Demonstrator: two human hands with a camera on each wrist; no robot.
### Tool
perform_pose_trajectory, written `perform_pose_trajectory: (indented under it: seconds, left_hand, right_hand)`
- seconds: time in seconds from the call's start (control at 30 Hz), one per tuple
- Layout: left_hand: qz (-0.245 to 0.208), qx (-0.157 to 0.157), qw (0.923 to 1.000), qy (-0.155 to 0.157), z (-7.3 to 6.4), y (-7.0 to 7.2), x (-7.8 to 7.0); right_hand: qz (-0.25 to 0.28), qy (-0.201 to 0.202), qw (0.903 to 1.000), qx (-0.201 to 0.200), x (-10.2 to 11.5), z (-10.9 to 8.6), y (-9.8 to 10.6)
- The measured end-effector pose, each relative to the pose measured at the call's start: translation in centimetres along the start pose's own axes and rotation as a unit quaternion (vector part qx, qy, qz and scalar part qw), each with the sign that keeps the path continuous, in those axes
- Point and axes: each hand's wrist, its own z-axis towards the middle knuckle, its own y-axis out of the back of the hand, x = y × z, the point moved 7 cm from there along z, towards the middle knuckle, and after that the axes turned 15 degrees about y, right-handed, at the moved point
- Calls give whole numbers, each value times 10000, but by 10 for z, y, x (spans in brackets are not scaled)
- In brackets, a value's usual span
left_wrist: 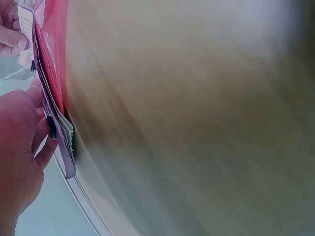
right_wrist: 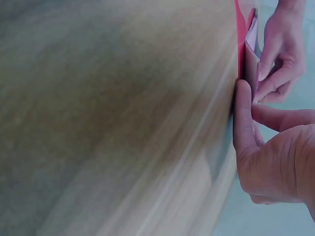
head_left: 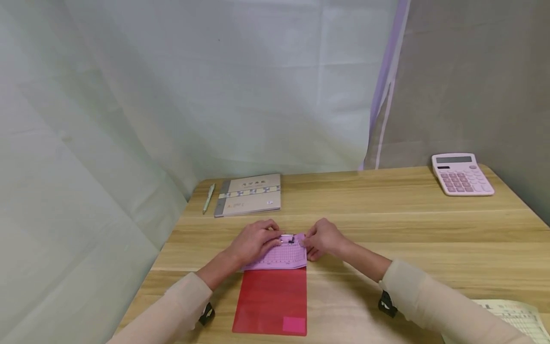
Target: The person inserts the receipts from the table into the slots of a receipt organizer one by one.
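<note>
A red folder (head_left: pixel 270 294) with a pink label at its lower right lies on the table. Purple printed forms (head_left: pixel 281 257) cover its upper part, with a metal paper fastener (head_left: pixel 290 240) and a black slider at their top. From the left, my left hand (head_left: pixel 258 242) pinches at the fastener, its thumb and fingers around a black slider (left_wrist: pixel 51 127) in the left wrist view. My right hand (head_left: pixel 325 238) pinches the upper right edge of the forms between thumb and fingers. In the right wrist view, a right finger lies along the edge of the red folder (right_wrist: pixel 241 44).
A cream notebook (head_left: pixel 253 196) with a patterned band lies at the back left, a pale green pen (head_left: pixel 208 198) beside it. The pink calculator (head_left: pixel 464 176) sits at the back right. Yellowish printed paper (head_left: pixel 517 316) lies at the front right, partly under my sleeve.
</note>
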Motion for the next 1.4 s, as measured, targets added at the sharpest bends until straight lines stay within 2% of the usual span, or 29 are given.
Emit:
perform_pose_trajectory:
  seconds: [0.33,0.57,0.7,0.83,0.97,1.2,1.4]
  left_hand:
    - [-1,-5,10000,-25,1,1,-1]
    - [-91,148,9998,125,2,1,1]
    - [-207,230,9992,243,5,-1,4]
    - [-363,348,9978,442,8,-3,9]
    - [-573,432,9961,521,11,-3,12]
    - [-544,488,9965,417,13,-2,15]
    - [-555,565,9954,531,11,0,17]
  right_hand:
    - [160,-123,9993,-321,-5,0,-1]
    - [241,-80,9995,-187,-5,0,2]
    - [42,67,10000,-59,-3,1,14]
    - [-275,200,9994,-78,1,-2,38]
    - [-370,478,9982,-29,9,-13,68]
    - [-1011,1158,9880,125,16,-57,131]
    - [-1736,1260,9767,40,5,-95,187]
